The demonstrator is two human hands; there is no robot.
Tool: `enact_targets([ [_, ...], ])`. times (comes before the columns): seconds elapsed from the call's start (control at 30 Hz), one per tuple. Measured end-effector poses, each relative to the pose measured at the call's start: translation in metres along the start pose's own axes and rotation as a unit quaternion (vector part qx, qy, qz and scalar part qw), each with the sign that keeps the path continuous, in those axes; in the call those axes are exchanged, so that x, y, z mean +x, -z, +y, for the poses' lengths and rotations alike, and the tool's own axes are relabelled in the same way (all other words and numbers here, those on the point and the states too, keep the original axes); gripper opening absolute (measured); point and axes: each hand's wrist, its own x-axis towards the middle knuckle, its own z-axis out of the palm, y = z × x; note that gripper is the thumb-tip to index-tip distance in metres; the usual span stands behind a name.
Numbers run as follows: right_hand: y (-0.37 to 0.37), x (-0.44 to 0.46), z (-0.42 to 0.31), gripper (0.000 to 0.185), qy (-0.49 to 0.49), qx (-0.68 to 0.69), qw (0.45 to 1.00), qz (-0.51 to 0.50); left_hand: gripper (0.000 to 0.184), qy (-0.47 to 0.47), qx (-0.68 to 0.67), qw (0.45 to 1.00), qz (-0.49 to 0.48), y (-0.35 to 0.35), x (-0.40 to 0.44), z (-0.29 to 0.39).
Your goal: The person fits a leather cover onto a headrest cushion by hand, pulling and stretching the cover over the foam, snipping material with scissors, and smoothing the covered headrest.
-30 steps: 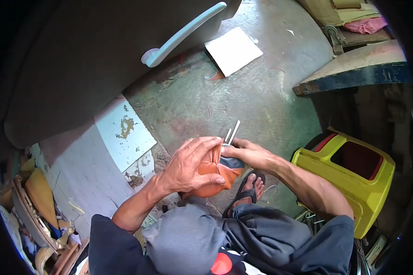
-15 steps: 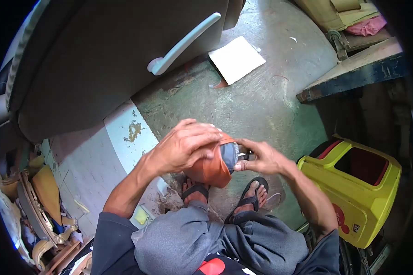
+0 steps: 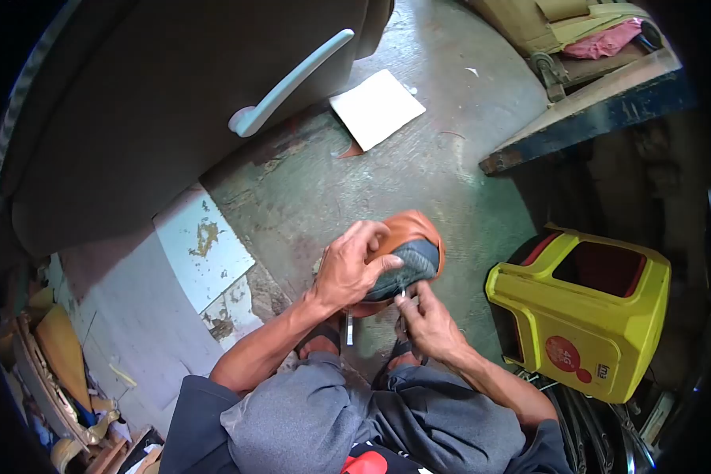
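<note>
A rounded piece wrapped in orange-brown leather-like material [image 3: 413, 224], with a dark grey face [image 3: 409, 265], is held above the floor in front of my knees. My left hand [image 3: 347, 265] grips its left side, with the thumb lying over the dark face and the fingers on the orange-brown cover. At the lower right edge, my right hand [image 3: 433, 320] is closed around something small with a light, metallic-looking tip; its kind is too small to make out. A narrow pale strip [image 3: 350, 329] shows just below the piece.
To the right stands a yellow plastic bin-like container [image 3: 529, 316]. A white sheet [image 3: 378, 110] lies on the floor ahead. A large dark upholstered panel with a pale handle [image 3: 292, 83] fills the upper left. Wooden scraps [image 3: 63, 347] lie at lower left; a wooden bench [image 3: 584, 118] is upper right.
The orange-brown piece has turned, so more of its dark face shows. My left hand has shifted its thumb onto that face, and my right hand has moved down to the lower edge.
</note>
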Motion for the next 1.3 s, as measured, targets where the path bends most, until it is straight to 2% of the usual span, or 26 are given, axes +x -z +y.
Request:
enact_targets([
  [0.03, 0.004, -0.001, 0.002, 0.034, 0.000, 0.000, 1.000, 0.008, 0.041, -0.006, -0.004, 1.000, -0.003, -0.003, 0.001, -0.002],
  [0.1, 0.012, -0.005, 0.015, 0.033, 0.037, 0.004, 0.999, -0.020, 0.031, -0.118, 0.036, 0.992, -0.003, -0.014, -0.002, -0.009],
  [0.13, 0.019, -0.003, 0.024, 0.033, 0.050, 0.013, 0.998, -0.045, 0.020, -0.117, 0.037, 0.992, 0.010, -0.015, -0.003, -0.003],
  [0.17, 0.023, 0.003, 0.040, 0.033, 0.050, 0.018, 0.998, -0.036, 0.020, -0.124, 0.036, 0.992, 0.003, -0.016, -0.002, 0.000],
  [0.23, 0.030, 0.006, 0.051, 0.043, 0.194, 0.045, 0.970, 0.142, 0.012, -0.137, 0.140, 0.980, 0.018, -0.017, -0.006, 0.005],
  [0.27, 0.050, 0.007, 0.054, 0.064, 0.116, -0.001, 0.983, 0.145, 0.008, -0.156, 0.129, 0.979, 0.031, -0.019, -0.008, 0.005],
  [0.3, 0.055, 0.016, 0.053, 0.064, 0.119, 0.003, 0.982, 0.148, 0.008, -0.160, 0.131, 0.978, 0.029, -0.019, -0.010, 0.006],
  [0.37, 0.054, 0.038, 0.057, 0.096, 0.305, -0.039, 0.937, 0.166, 0.010, -0.152, 0.109, 0.982, 0.022, -0.020, -0.015, 0.006],
  [0.4, 0.052, 0.046, 0.053, 0.096, 0.307, -0.030, 0.935, 0.172, 0.008, -0.143, 0.114, 0.983, 0.025, -0.021, -0.016, 0.010],
  [0.43, 0.049, 0.055, 0.048, 0.102, 0.292, -0.030, 0.950, 0.111, 0.008, -0.147, 0.121, 0.982, 0.021, -0.022, -0.013, 0.012],
  [0.47, 0.047, 0.060, 0.044, 0.108, 0.273, -0.034, 0.961, 0.044, 0.008, -0.101, 0.114, 0.987, 0.052, -0.024, -0.013, 0.014],
  [0.5, 0.047, 0.061, 0.042, 0.108, 0.271, -0.030, 0.961, 0.038, 0.007, -0.051, 0.105, 0.990, 0.083, -0.026, -0.015, 0.016],
  [0.57, 0.051, 0.063, 0.031, 0.109, 0.255, -0.010, 0.967, 0.014, 0.006, -0.036, 0.118, 0.988, 0.095, -0.027, -0.014, 0.015],
  [0.63, 0.053, 0.066, 0.030, 0.103, 0.256, 0.015, 0.966, 0.000, 0.004, -0.038, 0.120, 0.988, 0.093, -0.029, -0.013, 0.008],
  [0.7, 0.049, 0.064, 0.029, 0.096, 0.199, 0.049, 0.979, -0.014, 0.003, -0.020, 0.096, 0.991, 0.088, -0.034, -0.012, 0.000],
  [0.73, 0.043, 0.065, 0.027, 0.088, 0.193, 0.036, 0.980, 0.026, 0.003, -0.026, 0.074, 0.992, 0.096, -0.035, -0.011, -0.004],
  [0.83, 0.033, 0.068, 0.022, 0.081, 0.188, 0.009, 0.979, 0.073, 0.004, -0.038, 0.032, 0.994, 0.099, -0.038, -0.010, -0.007],
  [0.87, 0.025, 0.069, 0.023, 0.064, 0.187, 0.019, 0.975, 0.122, 0.004, -0.041, 0.009, 0.995, 0.086, -0.039, -0.011, -0.008],
  [0.9, 0.019, 0.069, 0.026, 0.064, 0.180, 0.022, 0.976, 0.122, 0.004, -0.038, -0.014, 0.997, 0.069, -0.040, -0.016, -0.008],
  [0.97, 0.017, 0.079, 0.031, 0.047, 0.149, -0.006, 0.971, 0.186, 0.004, -0.075, -0.022, 0.996, 0.049, -0.043, -0.012, -0.010],
  [1.0, 0.013, 0.083, 0.035, 0.037, 0.171, -0.014, 0.958, 0.230, 0.005, -0.098, -0.024, 0.995, 0.023, -0.046, -0.014, -0.012],
  [1.07, 0.010, 0.096, 0.050, 0.034, 0.183, -0.007, 0.948, 0.260, 0.010, -0.166, -0.020, 0.986, -0.016, -0.052, -0.014, -0.017],
  [1.1, 0.007, 0.096, 0.053, 0.031, 0.196, 0.001, 0.939, 0.281, 0.010, -0.161, -0.022, 0.987, -0.020, -0.052, -0.015, -0.017],
  [1.17, 0.007, 0.096, 0.058, 0.026, 0.201, 0.006, 0.936, 0.290, 0.007, -0.211, 0.019, 0.977, -0.038, -0.052, -0.013, -0.016],
  [1.23, 0.013, 0.093, 0.062, 0.021, 0.209, 0.014, 0.927, 0.313, 0.008, -0.209, 0.036, 0.975, -0.064, -0.047, -0.002, -0.014],
  [1.3, 0.020, 0.096, 0.060, 0.017, 0.220, 0.002, 0.926, 0.305, 0.012, -0.153, 0.046, 0.979, -0.124, -0.036, 0.013, -0.006],
])
